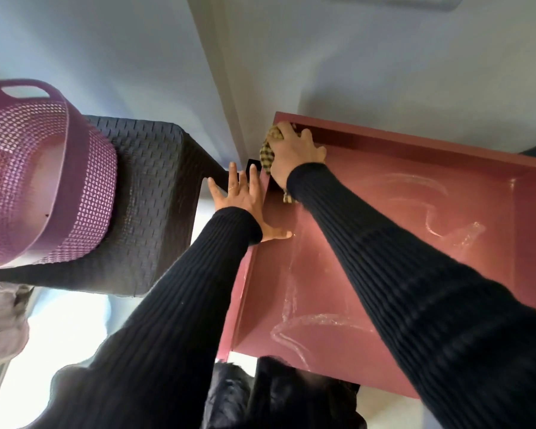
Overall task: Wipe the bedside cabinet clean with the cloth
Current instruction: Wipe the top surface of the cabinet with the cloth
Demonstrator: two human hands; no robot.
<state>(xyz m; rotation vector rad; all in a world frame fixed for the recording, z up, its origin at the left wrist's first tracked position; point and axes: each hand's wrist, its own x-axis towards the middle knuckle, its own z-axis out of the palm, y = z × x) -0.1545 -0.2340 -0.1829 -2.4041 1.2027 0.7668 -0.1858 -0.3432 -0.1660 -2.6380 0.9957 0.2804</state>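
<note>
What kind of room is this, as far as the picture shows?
Probably a bedroom or other home room. A red cabinet stands in a wall corner, a purple basket sits on a dark woven stool beside it, and the right hand presses a checked cloth on it.

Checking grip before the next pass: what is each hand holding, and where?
The right hand presses the bunched checked cloth into the cabinet's far left corner, one end trailing under the wrist. The left hand holds nothing, lying flat on the cabinet's left edge.

The right hand (294,156) covers most of the checked cloth (268,154). The cabinet's (384,258) near-right corner lies under the black sleeve (430,274). The purple basket (44,168) runs off the left edge.
</note>
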